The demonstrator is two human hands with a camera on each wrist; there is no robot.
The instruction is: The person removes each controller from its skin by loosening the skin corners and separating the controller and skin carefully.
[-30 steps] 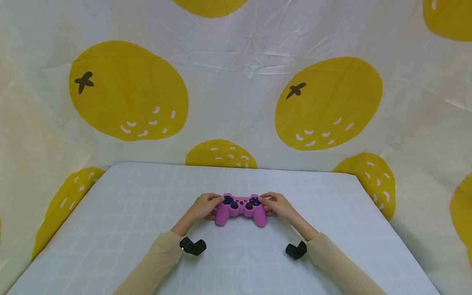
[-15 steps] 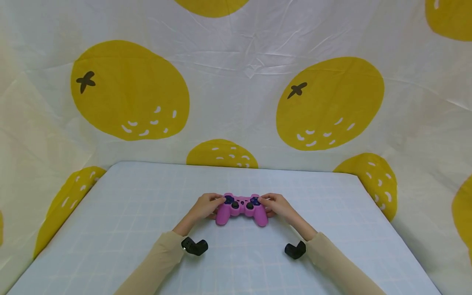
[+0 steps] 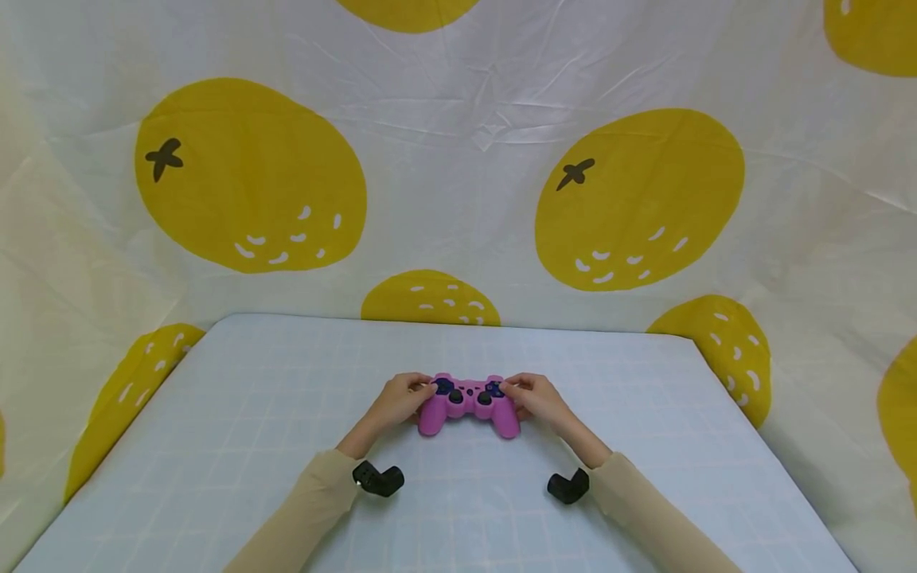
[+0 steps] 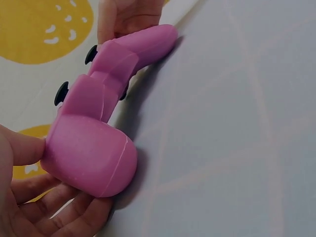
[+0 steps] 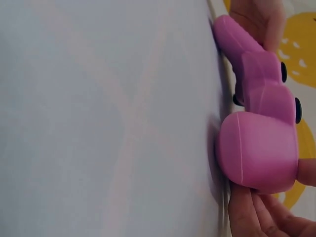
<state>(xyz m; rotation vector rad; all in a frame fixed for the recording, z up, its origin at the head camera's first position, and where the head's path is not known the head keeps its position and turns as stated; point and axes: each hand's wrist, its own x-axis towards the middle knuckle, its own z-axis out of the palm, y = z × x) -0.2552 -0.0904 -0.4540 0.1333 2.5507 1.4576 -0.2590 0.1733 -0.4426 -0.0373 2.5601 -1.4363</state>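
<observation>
A pink game controller [image 3: 469,398] with dark buttons and two black thumbsticks lies between both hands, its grips pointing toward the person. My left hand [image 3: 393,401] holds its left end, thumb on top by the direction buttons and fingers around the side and beneath. On the right end, my right hand [image 3: 541,399] grips the same way, thumb by the right-hand buttons. From the left wrist, the controller [image 4: 91,148] shows edge-on, close over the cloth, with fingers under the near grip. In the right wrist view, fingers also tuck under the controller's near grip [image 5: 256,153].
A pale blue checked cloth covers the table [image 3: 458,509]. Behind it hangs a white curtain [image 3: 451,175] printed with yellow fruit. A black wrist camera [image 3: 378,479] sits at the left sleeve and another black camera [image 3: 568,486] at the right sleeve.
The right wrist and its camera have shifted slightly to the left. Both hands keep hold of the controller, which stays in nearly the same place.
</observation>
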